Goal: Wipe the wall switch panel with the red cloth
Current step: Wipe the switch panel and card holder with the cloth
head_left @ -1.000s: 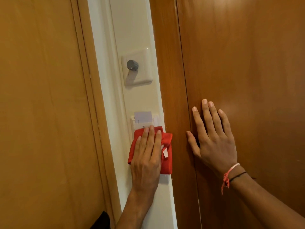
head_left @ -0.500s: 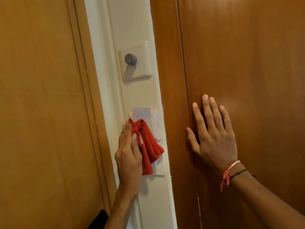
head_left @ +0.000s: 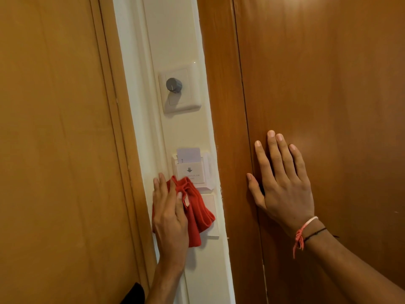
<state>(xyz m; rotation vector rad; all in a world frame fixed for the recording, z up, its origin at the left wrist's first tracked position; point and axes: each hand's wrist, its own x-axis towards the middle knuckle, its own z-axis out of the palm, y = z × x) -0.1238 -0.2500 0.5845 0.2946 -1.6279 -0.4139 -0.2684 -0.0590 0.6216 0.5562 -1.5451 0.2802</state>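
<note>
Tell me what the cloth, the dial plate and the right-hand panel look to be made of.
Cloth: soft red fabric, likely microfibre or knit; it bunches into folds under the left hand.
Dial plate: probably glossy white plastic, with moulded edges and a slight sheen; its knob looks grey, plastic or metal.
Panel: varnished brown wood or veneer, showing grain and soft reflections.
</note>
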